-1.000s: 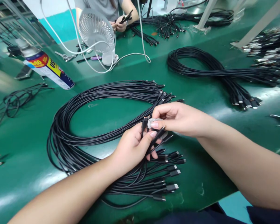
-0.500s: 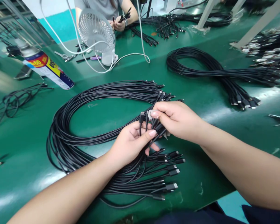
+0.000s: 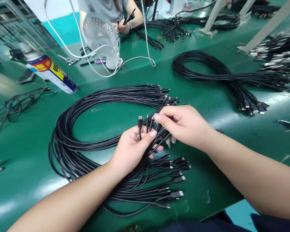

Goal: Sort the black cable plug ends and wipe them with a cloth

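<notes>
My left hand [image 3: 132, 146] is closed around several black USB-C cables, thumb on top. One USB-C plug [image 3: 140, 122] sticks up clear of its fingers, and others stand beside it. My right hand [image 3: 187, 125] pinches a small piece of white cloth [image 3: 168, 141] against the plug ends, just right of the left thumb. How many plugs lie inside the cloth is hidden. Below and behind my hands lies a large looped bundle of black cables [image 3: 62, 135]. Its loose plugs [image 3: 177, 194] fan out to the right on the green table.
A spray can [image 3: 54, 72] and a small white fan [image 3: 100, 35] with a white cord stand at the back left. A second cable bundle [image 3: 198, 64] lies at the right, near tweezers [image 3: 288, 124]. Across the table [image 3: 106, 122], a person [image 3: 106, 9] holds cables.
My left hand has shifted slightly left, with the upright plugs now farther apart from the right hand's fingers. The right hand stays nearly in place, and more white cloth shows beneath it.
</notes>
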Available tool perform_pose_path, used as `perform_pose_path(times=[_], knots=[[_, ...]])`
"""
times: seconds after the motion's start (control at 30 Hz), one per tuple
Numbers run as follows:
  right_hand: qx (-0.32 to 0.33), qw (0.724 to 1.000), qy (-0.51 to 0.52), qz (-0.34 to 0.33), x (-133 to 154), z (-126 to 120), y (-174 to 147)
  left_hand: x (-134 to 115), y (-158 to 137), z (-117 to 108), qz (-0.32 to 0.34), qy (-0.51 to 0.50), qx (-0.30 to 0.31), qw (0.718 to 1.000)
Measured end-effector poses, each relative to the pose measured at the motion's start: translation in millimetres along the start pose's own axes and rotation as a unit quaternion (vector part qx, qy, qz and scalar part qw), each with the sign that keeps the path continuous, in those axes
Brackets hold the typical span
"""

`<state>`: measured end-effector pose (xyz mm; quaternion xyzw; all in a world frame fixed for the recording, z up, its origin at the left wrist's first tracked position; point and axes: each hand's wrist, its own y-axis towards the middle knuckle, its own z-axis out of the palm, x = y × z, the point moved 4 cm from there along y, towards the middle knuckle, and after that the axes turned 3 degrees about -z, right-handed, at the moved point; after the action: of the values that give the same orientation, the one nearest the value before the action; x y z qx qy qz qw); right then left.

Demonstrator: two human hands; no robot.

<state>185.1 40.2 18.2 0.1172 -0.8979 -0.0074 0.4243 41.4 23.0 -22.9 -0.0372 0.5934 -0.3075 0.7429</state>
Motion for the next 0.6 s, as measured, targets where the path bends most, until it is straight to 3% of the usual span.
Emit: perform_pose_path(times=[0.1,0.17,0.27,0.4,0.6], knots=[[0.1,0.974,0.191,0.07,-9,5,0,3,1,-2,-0.014,-0.02,0.0,1.0],[0.154,0.949,0.263,0.085,-14,7,1,3,3,-4,-0.015,-0.023,-0.004,1.0],[0.171,0.943,0.28,0.064,-19,6,4,2,4,-6,0.01,-0.014,-0.023,1.0],[0.197,0.936,0.282,0.078,-20,11,4,1,4,-3,-0.021,-0.014,0.02,0.999],[0.164,0.957,0.224,0.086,-20,9,3,0,3,0,-0.065,-0.038,0.042,0.996]])
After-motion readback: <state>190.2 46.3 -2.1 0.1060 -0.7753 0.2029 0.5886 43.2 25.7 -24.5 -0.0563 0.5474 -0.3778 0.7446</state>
